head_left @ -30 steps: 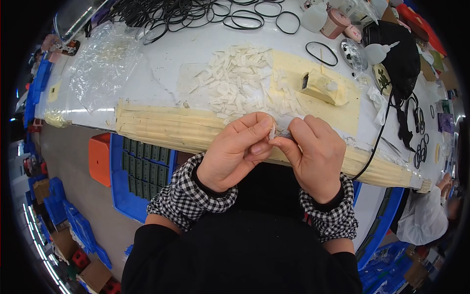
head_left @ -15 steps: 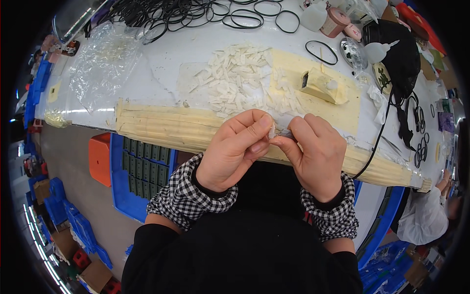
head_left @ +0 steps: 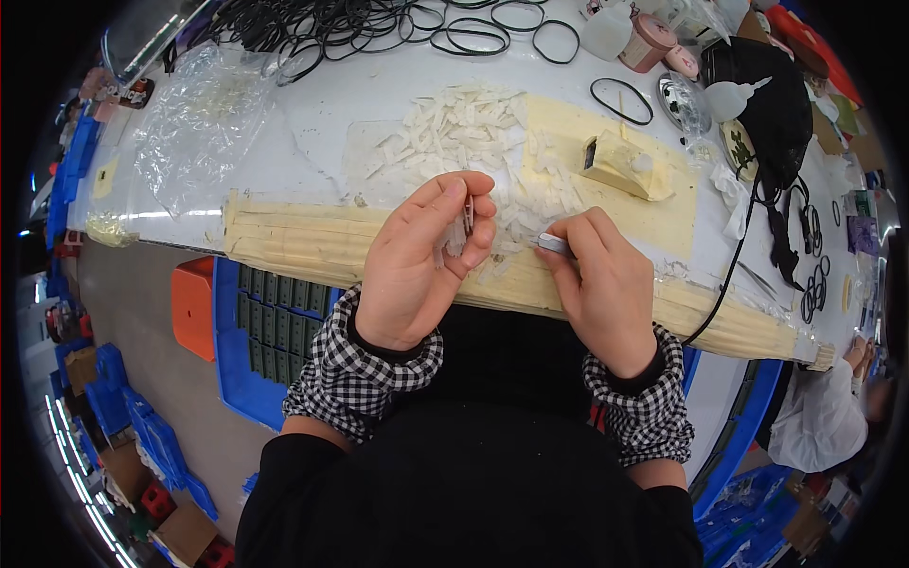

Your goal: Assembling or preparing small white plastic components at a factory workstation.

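Observation:
My left hand (head_left: 402, 270) is raised above the padded table edge, its palm turned inward. Between its thumb and curled fingers shows a small thin dark piece (head_left: 469, 215); its kind cannot be made out. To its right, my right hand (head_left: 611, 293) pinches a small grey block (head_left: 555, 244) with a pale top between thumb and forefinger. The hands are apart. Just beyond them lies a loose heap of short whitish strips (head_left: 464, 133), some reaching onto a yellow sheet (head_left: 559, 118).
A yellow-wrapped block (head_left: 625, 168) stands on the sheet. Black rubber loops (head_left: 379, 28) pile at the back, with crumpled clear film (head_left: 199, 133) at left. A black cable (head_left: 734, 270) hangs over the right edge. Below are a blue crate (head_left: 227, 350) and an orange stool (head_left: 192, 308).
My hands were close together, fingertips nearly meeting. Now the left has moved left and turned, showing the dark piece, and the grey block shows more plainly in the right.

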`<action>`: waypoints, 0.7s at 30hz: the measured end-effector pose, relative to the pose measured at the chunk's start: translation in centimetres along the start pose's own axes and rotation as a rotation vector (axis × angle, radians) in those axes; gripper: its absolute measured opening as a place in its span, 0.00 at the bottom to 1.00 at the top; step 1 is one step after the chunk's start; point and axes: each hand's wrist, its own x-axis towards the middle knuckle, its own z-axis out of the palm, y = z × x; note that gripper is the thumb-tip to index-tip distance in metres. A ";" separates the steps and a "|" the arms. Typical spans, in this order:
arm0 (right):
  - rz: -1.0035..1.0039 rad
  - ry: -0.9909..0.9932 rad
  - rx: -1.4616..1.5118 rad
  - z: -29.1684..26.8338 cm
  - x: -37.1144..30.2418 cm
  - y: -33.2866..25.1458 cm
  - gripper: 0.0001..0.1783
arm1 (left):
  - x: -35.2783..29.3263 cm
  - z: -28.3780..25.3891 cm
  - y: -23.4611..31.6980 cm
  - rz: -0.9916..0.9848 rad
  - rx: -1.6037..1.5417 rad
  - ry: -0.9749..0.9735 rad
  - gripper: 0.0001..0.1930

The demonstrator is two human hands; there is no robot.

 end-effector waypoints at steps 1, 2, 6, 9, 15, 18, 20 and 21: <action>0.006 -0.007 -0.009 0.0 0.0 0.0 0.08 | 0.0 -0.1 0.0 -0.005 -0.021 -0.002 0.13; 0.012 0.013 0.023 0.0 0.1 0.0 0.08 | -0.1 0.0 0.0 -0.015 -0.006 0.009 0.13; 0.002 0.109 0.205 -0.7 0.4 -0.4 0.09 | -0.5 0.8 -0.4 -0.066 0.131 0.007 0.12; -0.019 0.139 0.308 -1.5 0.5 -1.7 0.10 | -0.7 0.9 -1.0 -0.127 0.140 -0.104 0.10; -0.074 0.161 0.417 -1.4 0.5 -2.6 0.13 | -0.4 0.3 -1.5 -0.210 0.002 -0.183 0.09; -0.095 0.107 0.331 -1.7 0.6 -2.1 0.15 | -0.4 0.3 -1.4 -0.248 -0.052 -0.182 0.10; -0.110 0.068 0.244 -1.8 0.4 -1.6 0.16 | -0.3 0.0 -1.3 -0.266 -0.062 -0.224 0.11; -0.119 0.057 0.210 -1.7 0.3 -1.4 0.17 | -0.3 0.0 -1.3 -0.272 -0.066 -0.230 0.11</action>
